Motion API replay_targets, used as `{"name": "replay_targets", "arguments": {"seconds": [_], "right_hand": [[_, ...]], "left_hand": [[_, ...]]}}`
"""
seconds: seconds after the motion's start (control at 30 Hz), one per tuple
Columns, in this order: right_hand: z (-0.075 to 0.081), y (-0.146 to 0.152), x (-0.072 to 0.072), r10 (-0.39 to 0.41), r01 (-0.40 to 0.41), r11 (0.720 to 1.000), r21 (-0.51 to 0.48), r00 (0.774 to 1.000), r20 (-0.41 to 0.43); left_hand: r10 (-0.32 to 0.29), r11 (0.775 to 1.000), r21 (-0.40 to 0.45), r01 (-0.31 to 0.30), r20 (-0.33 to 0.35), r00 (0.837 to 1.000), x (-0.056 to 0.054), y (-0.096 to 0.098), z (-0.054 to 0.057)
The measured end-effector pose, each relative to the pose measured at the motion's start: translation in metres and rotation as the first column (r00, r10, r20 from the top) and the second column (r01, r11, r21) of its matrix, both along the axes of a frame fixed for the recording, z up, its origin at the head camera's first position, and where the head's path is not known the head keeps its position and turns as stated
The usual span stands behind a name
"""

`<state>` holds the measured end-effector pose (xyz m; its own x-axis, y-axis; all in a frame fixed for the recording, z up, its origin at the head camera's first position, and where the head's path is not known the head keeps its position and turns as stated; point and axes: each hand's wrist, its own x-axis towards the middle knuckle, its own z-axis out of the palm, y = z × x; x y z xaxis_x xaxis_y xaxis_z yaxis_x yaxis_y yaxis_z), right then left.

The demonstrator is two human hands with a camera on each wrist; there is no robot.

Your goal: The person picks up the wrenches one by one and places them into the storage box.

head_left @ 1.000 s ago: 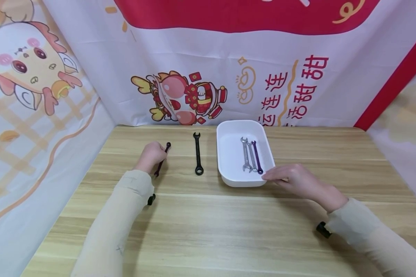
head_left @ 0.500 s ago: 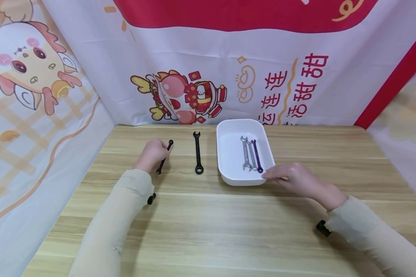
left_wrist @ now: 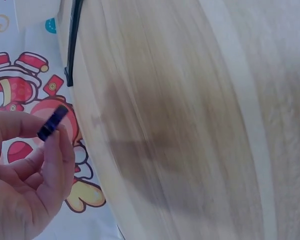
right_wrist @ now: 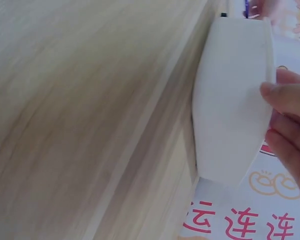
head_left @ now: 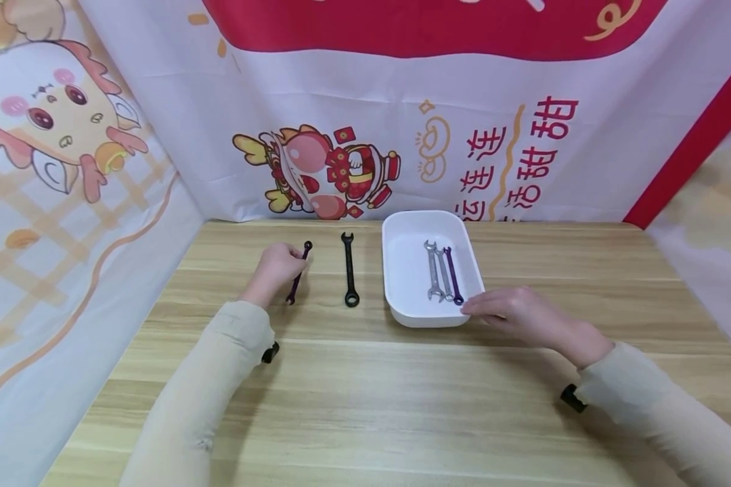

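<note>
My left hand [head_left: 278,269] pinches a small dark purple combination wrench [head_left: 296,282] at its upper part, ring end up and open end down. In the left wrist view, thumb and fingers hold the wrench [left_wrist: 52,122] above the table, over its shadow. A larger black combination wrench [head_left: 349,270] lies on the table to the right of that hand. At the near right corner of a white plastic bin [head_left: 423,320], my right hand [head_left: 520,312] grips the rim; the right wrist view shows the thumb against its outer wall. Inside lie two silver wrenches [head_left: 434,270] and a purple wrench [head_left: 453,277].
The wood-grain table [head_left: 402,399] meets a printed cloth backdrop [head_left: 341,88] along its back edge. A second cloth [head_left: 55,223] hangs at the left. The bin stands near the back edge, right of the black wrench.
My left hand has moved slightly to the right with the small purple wrench, towards the black wrench. The wrench stands a bit more upright. The right hand and the bin have stayed put.
</note>
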<state>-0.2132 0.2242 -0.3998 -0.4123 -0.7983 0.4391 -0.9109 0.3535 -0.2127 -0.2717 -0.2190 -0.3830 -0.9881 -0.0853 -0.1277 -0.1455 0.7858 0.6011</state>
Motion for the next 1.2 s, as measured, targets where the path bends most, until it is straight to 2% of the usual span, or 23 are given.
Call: {"name": "replay_targets", "arguments": {"seconds": [0.23,0.3,0.33,0.4,0.5,0.63,0.73,0.83,1.0,1.2], "right_hand": [[-0.005,0.005,-0.005,0.093,-0.100,0.994,-0.033,0.981,-0.173],[-0.008,0.007,-0.006,0.108,-0.121,0.991,-0.052,0.972,-0.210],[-0.008,0.008,-0.007,0.112,-0.128,0.990,-0.059,0.967,-0.227],[-0.010,0.009,-0.008,0.115,-0.137,0.988,-0.068,0.961,-0.251],[-0.011,0.011,-0.010,0.112,-0.136,0.987,-0.080,0.961,-0.255],[-0.010,0.012,-0.010,0.097,-0.121,0.989,-0.086,0.965,-0.242],[-0.009,0.010,-0.009,0.087,-0.107,0.991,-0.081,0.972,-0.220],[-0.008,0.009,-0.008,0.074,-0.089,0.994,-0.071,0.979,-0.188],[-0.008,0.008,-0.009,0.067,-0.078,0.995,-0.069,0.987,-0.148],[-0.003,0.006,-0.009,0.055,-0.062,0.996,-0.068,0.993,-0.103]], "left_hand": [[0.038,0.996,0.084,-0.035,-0.031,0.999,-0.003,0.008,-0.003],[0.062,0.985,0.163,-0.058,-0.018,0.998,-0.004,0.011,-0.003],[0.077,0.972,0.221,-0.074,-0.003,0.997,-0.004,0.013,-0.002],[0.106,0.926,0.360,-0.113,0.039,0.994,-0.004,0.018,-0.001],[0.140,0.805,0.563,-0.190,0.131,0.981,-0.003,0.026,0.002],[0.145,0.670,0.697,-0.257,0.218,0.965,-0.001,0.036,0.007],[0.140,0.602,0.745,-0.288,0.257,0.956,0.000,0.042,0.010],[0.136,0.563,0.767,-0.308,0.282,0.950,0.001,0.046,0.011],[0.118,0.547,0.778,-0.310,0.294,0.948,0.001,0.053,0.012],[0.093,0.502,0.805,-0.316,0.313,0.945,0.002,0.063,0.016]]}}
